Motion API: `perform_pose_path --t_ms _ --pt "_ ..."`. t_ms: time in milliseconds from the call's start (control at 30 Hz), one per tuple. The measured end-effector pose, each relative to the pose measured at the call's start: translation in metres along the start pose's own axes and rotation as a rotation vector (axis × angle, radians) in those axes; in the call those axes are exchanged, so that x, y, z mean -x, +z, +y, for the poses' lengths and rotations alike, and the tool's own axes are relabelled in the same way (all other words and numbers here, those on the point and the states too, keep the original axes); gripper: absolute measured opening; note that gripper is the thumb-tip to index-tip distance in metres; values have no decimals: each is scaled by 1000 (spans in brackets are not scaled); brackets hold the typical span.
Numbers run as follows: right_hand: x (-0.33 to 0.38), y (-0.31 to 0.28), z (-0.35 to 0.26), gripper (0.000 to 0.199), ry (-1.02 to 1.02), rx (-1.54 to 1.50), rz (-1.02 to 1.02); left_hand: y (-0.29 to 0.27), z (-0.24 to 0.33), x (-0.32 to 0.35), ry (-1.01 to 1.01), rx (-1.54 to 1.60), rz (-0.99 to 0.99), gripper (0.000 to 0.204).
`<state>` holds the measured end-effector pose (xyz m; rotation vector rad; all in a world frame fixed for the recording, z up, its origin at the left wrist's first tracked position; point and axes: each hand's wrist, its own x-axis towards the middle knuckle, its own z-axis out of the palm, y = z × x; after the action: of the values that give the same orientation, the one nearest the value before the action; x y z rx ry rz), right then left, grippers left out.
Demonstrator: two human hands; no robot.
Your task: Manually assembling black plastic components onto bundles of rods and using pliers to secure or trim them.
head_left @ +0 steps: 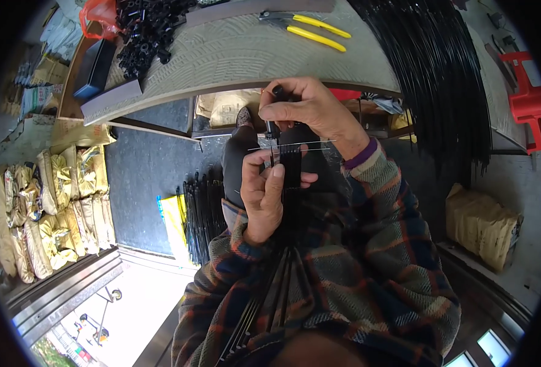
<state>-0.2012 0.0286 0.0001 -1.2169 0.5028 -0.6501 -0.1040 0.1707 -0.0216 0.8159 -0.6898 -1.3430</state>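
My left hand (262, 197) is closed around a bundle of slim black rods (290, 168), whose lengths run down over my lap. Just above it, my right hand (313, 113) pinches a small black fitting (277, 92) between thumb and fingers. Below those fingertips, a short dark piece (271, 129) reaches down toward the rod tops; I cannot tell whether it is joined to the fitting. Thin silvery wires (319, 142) cross sideways at the upper end of the bundle. Part of the bundle is hidden by my left fingers.
Ahead is a worktable (221, 58) with yellow-handled cutters (316, 37), heaped small black parts (145, 37) and a blue box (94, 70). Long black rods (435, 67) hang over its right end, near a red stool (527, 104). More rods (203, 211) stand left of my leg.
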Motion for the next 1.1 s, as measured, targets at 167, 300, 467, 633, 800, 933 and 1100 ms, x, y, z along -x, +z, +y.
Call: perform_pose_path --t_ms 167,300,467,633,800,933,1100 --pt "1 14 -5 14 -22 75 -31 2 2 5 34 -48 47 33" --pt "0 16 -4 17 3 89 8 5 1 9 51 -40 36 38" --pt "-3 20 -3 17 -14 84 5 4 1 11 61 -42 41 42" --pt "-5 21 -7 17 -17 136 -12 3 2 10 43 -46 22 43" --pt "-8 20 0 20 -99 146 -38 6 1 10 37 -34 23 43" --pt "-10 22 0 22 -118 144 -45 6 1 9 33 -33 34 43" --pt "-12 23 3 26 -161 142 -63 2 1 8 45 -10 10 37"
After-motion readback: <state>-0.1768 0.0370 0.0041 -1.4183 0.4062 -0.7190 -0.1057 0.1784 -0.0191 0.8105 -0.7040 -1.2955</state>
